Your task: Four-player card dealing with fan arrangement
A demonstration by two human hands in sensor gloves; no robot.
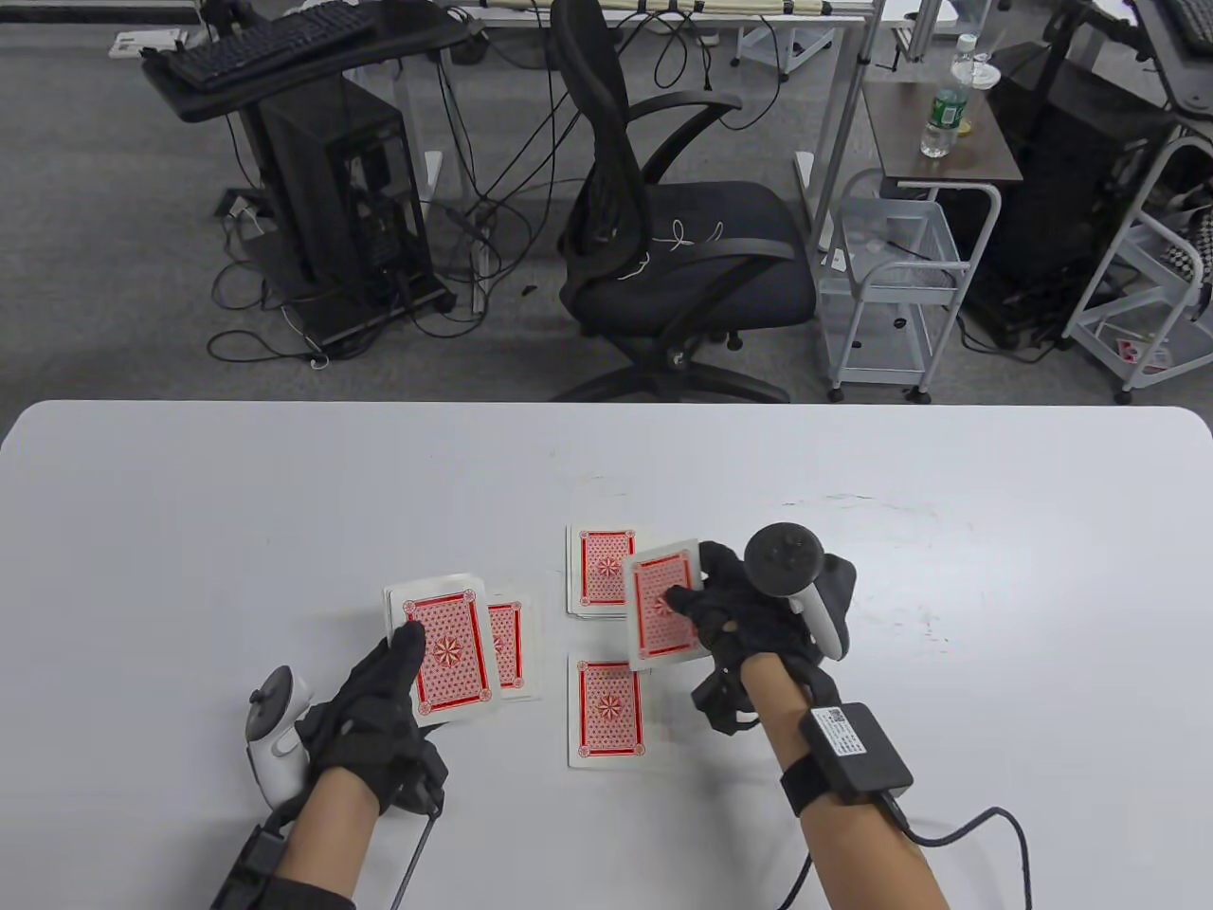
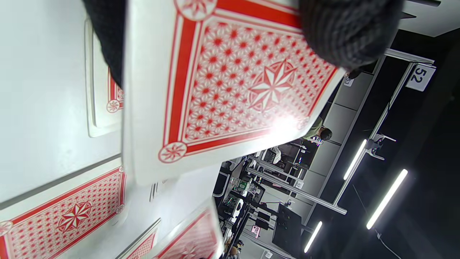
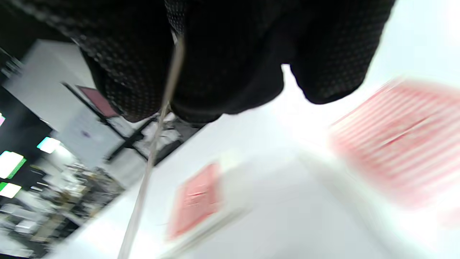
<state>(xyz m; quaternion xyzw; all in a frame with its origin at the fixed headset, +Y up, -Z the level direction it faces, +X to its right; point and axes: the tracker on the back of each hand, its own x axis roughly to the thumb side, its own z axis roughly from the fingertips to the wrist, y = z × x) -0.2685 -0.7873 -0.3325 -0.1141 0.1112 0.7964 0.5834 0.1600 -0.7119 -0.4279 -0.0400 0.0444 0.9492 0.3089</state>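
In the table view my left hand (image 1: 403, 654) grips the deck (image 1: 445, 654) of red-backed cards, face down, just above the white table (image 1: 237, 502). Beside the deck a small pile (image 1: 509, 652) lies on the table. My right hand (image 1: 697, 607) pinches a single card (image 1: 663, 611) and holds it tilted between the far pile (image 1: 597, 572) and the near pile (image 1: 606, 711). The left wrist view shows the deck (image 2: 233, 82) close up under my gloved fingers (image 2: 345, 32). In the right wrist view the held card (image 3: 158, 144) appears edge-on below my fingers (image 3: 222, 54), with blurred piles (image 3: 196, 199) beneath.
Beyond the table's far edge stand a black office chair (image 1: 663, 237), a computer tower (image 1: 351, 180) with loose cables, and a white wire cart (image 1: 891, 275). A cable (image 1: 967, 825) runs from my right wrist across the table.
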